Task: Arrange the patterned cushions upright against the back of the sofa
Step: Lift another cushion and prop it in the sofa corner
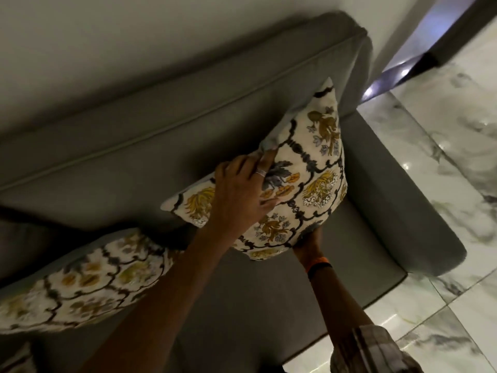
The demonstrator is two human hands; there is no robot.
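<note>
A: Start at the fingers. What are they doing?

B: The left hand (242, 189) lies on the face of the cushion (298, 181), fingers together and curled over its upper edge, thumb pressed flat on the pattern. So it is clamped on that edge. A ring (260, 172) shows on one finger.

A: And the right hand (309, 242)?

B: It is under the cushion's lower corner, mostly hidden by the fabric. Only its back and wrist show, touching the cushion from below. I cannot tell how its fingers are set. A dark and orange band (318, 265) circles that wrist, and a checked sleeve (371, 351) shows farther down the arm.

A: Where is the cushion itself?

B: At the right end of the sofa (121, 146), tilted, one corner pointing up along the backrest next to the armrest (403, 200). Its back touches the backrest; whether its lower corner meets the seat I cannot tell, as the right hand is beneath it.

A: Any other cushion?

B: A second cushion (88, 281) with the same floral print lies to the left, below the left forearm. It is blurred, leaning low against the backrest rather than upright.

A: Farther out?

B: A pale wall (134, 36) behind the sofa, and glossy marble floor (443, 170) to the right.
</note>
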